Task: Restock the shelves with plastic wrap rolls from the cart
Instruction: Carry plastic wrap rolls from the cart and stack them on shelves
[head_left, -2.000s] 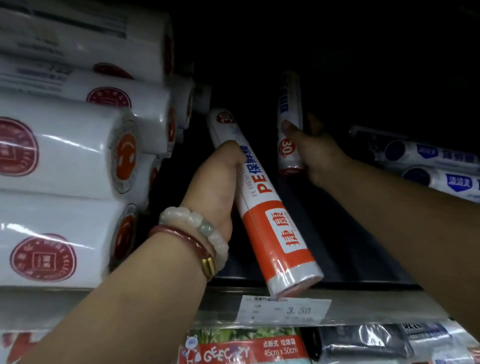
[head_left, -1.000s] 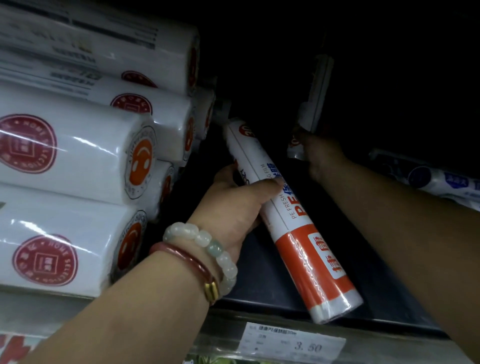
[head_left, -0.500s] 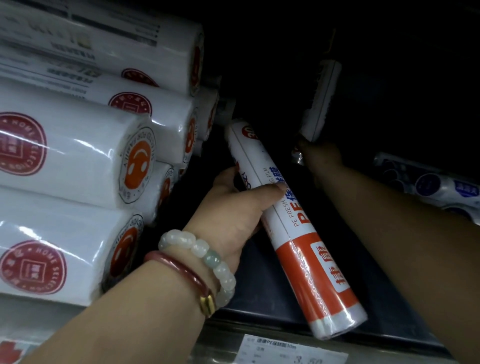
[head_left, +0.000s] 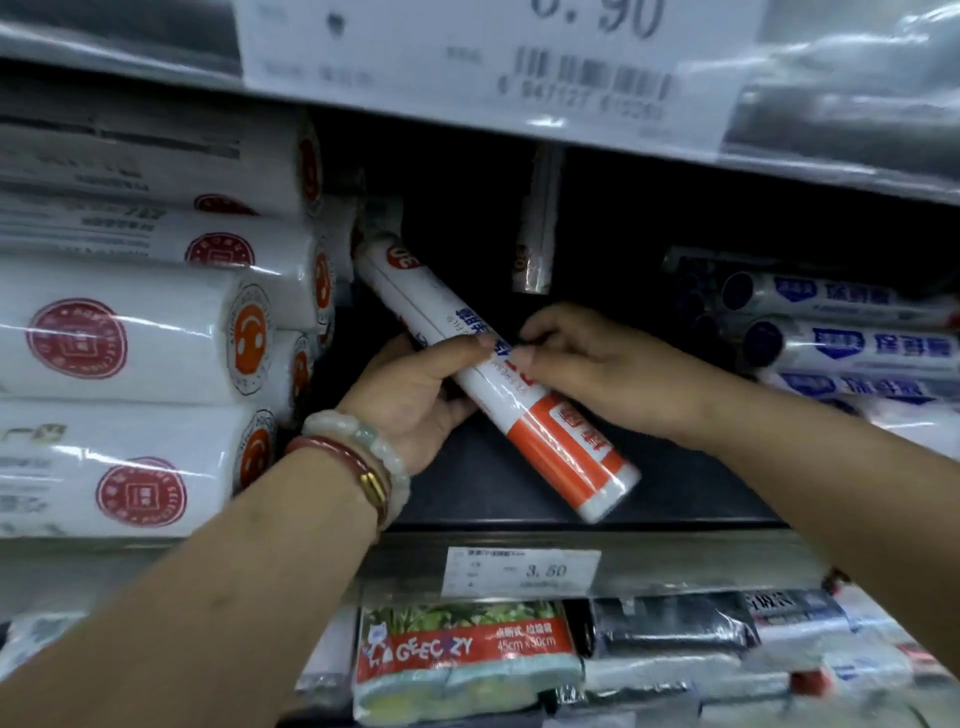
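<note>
a: head view: left hand (head_left: 415, 400) grips the roll (head_left: 498, 379) around its middle, thumb over the top. right hand (head_left: 582, 364) is on the same roll from the other side, fingers curled onto it

b: where's the roll relative to the shelf (head_left: 519, 499)?

a: above the dark shelf floor, angled. far end points back-left, right by the white packs (head_left: 156, 343); orange end hangs near the front lip. can't tell if the far end touches anything

b: why two hands?

a: my read: it's long and held mid-span, so one hand lets it swing. second hand steers the angle so it can go in lengthwise

b: why that slot?

a: gap between the white packs and the blue rolls (head_left: 841, 343) on the right is mostly bare, and the price tag (head_left: 522, 571) sits right below it. a second roll (head_left: 535, 249) stands upright at the back, looks like the same product

b: risk?

a: the front end overhangs; let go early and it likely rolls off the lip

b: status?

a: not placed yet, both hands holding
</note>
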